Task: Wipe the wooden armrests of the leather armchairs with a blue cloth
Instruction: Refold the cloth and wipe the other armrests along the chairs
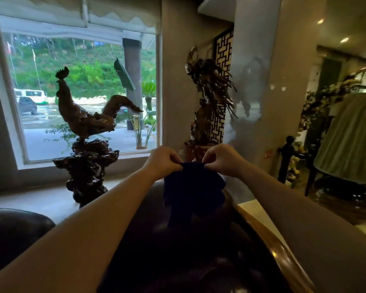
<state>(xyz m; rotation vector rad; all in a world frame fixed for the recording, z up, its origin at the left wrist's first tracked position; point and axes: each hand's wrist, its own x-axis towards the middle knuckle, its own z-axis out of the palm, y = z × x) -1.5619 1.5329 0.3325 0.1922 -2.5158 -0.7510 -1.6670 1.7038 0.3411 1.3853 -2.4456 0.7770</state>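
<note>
Both arms reach forward over a dark leather armchair (199,261), hands raised side by side at frame centre. Left hand (163,160) and right hand (223,158) each pinch the top edge of a dark blue cloth (193,191), fingers (173,159) curled in, thumbs under the hem. The cloth hangs down between the two hands in loose folds, its lower end in front of the armchair's dark back; whether it touches the leather cannot be told. It is held in the air, not on any armrest.

The armchair's glossy brown wooden armrest rail (270,240) curves along the right edge of the chair, from just below the cloth toward the bottom right corner of the frame, under the right forearm. A second dark leather armchair (11,233) shows at the lower left edge.

Behind the hands, a carved dark wood rooster sculpture (85,115) stands on a gnarled root base on the pale floor in front of a large window (51,60). A second carved root sculpture (209,98) stands right of the window beside a lattice screen (223,60). A pleated green lampshade (351,140) is at the far right edge.
</note>
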